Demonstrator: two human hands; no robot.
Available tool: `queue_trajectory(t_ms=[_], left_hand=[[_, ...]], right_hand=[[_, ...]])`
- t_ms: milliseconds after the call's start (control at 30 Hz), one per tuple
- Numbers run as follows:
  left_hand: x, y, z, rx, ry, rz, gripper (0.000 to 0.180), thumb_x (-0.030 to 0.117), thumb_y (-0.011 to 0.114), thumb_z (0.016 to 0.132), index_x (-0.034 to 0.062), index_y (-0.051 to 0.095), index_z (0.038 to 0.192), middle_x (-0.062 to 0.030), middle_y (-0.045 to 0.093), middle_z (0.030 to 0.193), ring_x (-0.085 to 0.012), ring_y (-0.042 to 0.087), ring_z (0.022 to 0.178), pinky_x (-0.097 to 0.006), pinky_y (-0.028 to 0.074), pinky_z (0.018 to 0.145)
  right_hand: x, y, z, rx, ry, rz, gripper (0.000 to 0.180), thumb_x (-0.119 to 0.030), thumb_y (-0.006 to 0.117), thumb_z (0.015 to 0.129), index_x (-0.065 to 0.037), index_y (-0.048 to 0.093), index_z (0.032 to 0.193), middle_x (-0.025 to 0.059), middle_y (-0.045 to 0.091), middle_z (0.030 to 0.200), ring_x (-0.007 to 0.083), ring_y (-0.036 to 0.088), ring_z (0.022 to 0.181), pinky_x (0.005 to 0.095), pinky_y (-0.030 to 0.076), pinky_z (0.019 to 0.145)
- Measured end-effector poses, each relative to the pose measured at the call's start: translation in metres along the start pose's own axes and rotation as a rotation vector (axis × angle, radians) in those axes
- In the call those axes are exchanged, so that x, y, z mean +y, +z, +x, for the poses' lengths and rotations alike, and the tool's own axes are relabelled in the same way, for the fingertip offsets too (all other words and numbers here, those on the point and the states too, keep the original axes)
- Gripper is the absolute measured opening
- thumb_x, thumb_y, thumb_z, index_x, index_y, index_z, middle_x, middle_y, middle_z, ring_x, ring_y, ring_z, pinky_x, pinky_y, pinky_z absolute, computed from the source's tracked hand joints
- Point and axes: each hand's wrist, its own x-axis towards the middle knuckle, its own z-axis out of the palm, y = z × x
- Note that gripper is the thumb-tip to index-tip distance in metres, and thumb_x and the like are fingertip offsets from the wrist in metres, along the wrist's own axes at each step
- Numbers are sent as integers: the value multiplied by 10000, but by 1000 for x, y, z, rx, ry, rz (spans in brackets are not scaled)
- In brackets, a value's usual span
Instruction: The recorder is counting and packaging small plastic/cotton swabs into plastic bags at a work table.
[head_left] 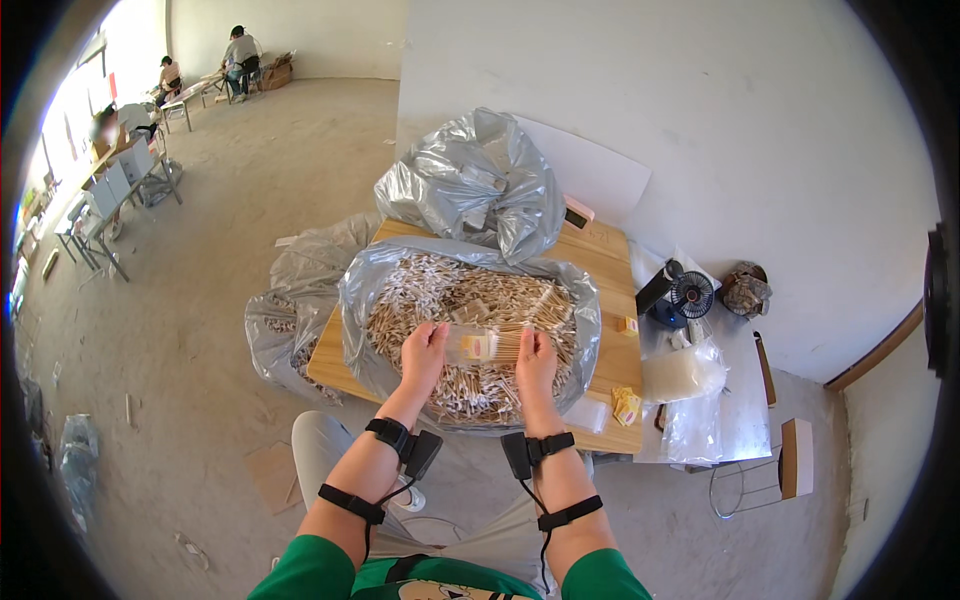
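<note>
A bare packing workshop — concrete floor (pixel 250 200), bulk sacks (pixel 470 180) of small sticks, worktables (pixel 110 190) with seated workers.

We see a small clear packet (pixel 482 345) of pale wooden sticks with a yellow label, held level above the stick-filled grey bag (pixel 470 330), worktop's six o'clock side.

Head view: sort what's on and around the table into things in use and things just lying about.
In use:
- left hand and right hand, holding a small clear packet of sticks between them
- big open bag of wooden sticks right under the hands

Lying about:
- tied grey bag
- small fan
- yellow packets
- clear plastic bags
</note>
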Motion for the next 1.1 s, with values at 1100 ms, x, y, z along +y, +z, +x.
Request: queue_trajectory(t_ms=[1100], left_hand=[[27, -105, 19, 214, 340, 530, 257, 248, 626, 834, 18, 573, 732, -179, 536, 614, -365, 492, 556, -389, 388, 517]], right_hand=[[-43, 75, -38, -353, -649, -338, 209, -144, 671, 722, -48, 596, 892, 115, 587, 935, 309, 511, 1003, 404, 419, 856]])
